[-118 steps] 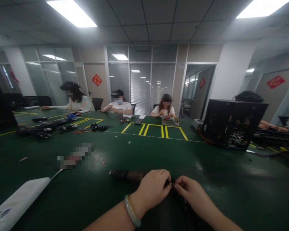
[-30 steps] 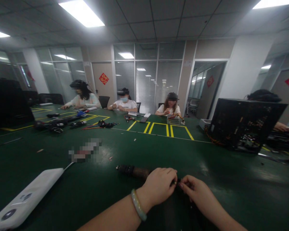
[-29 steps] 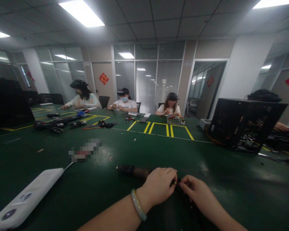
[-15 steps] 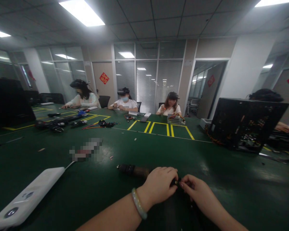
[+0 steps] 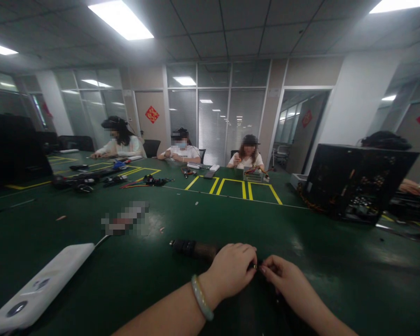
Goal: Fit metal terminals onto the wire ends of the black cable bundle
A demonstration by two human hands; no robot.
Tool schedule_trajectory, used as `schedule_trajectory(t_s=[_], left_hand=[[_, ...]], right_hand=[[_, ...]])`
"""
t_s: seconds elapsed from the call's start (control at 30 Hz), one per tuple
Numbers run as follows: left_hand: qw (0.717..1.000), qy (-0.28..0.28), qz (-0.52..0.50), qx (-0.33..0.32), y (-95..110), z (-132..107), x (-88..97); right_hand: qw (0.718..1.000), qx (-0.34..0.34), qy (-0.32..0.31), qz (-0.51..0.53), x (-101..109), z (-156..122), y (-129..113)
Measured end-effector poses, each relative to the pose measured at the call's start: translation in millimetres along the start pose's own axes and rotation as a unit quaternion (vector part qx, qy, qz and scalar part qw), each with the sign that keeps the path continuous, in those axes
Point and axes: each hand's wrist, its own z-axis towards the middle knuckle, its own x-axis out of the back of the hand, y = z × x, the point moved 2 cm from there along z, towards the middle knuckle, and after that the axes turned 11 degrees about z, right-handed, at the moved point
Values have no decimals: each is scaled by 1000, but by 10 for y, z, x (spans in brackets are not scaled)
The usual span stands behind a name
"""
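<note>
My left hand [image 5: 233, 270], with a pale bangle [image 5: 202, 297] on its wrist, is closed with its fingers curled down around a small dark part that shows a brass-coloured spot. The fingers hide most of that part, so its kind cannot be made out. Close by on the right, my right hand [image 5: 285, 280] pinches at something dark beside the same spot. Behind my left hand, a dark cylindrical tool like an electric screwdriver [image 5: 199, 250] lies on the green table, its metal tip pointing left and its rear end hidden by the hand.
At lower left lies a long white device [image 5: 45, 284] with a cable running to a blurred-out object [image 5: 126, 219]. Bundled cables [image 5: 87, 179] lie farther back. A black computer case [image 5: 360, 182] stands at right, a dark box [image 5: 14, 149] at left. Several people sit across the table.
</note>
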Motion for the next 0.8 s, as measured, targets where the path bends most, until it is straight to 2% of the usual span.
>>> schedule_trajectory(t_s=[0.27,0.37,0.5,0.6,0.8], left_hand=[[1000,-14,3,-3,13,3,-12],[1000,-21,2,-2,9,2,-15],[1000,-24,7,-8,9,0,-8],[999,-28,18,-14,17,-3,-5],[1000,-6,17,13,25,-15,-8]], right_hand=[[999,18,1,-28,-19,-6,-64],[996,35,21,-77,-21,-38,-144],[973,121,74,-184,-29,-87,-313],[958,169,78,-219,-75,-86,-367],[947,153,52,-277,-180,-42,-290]])
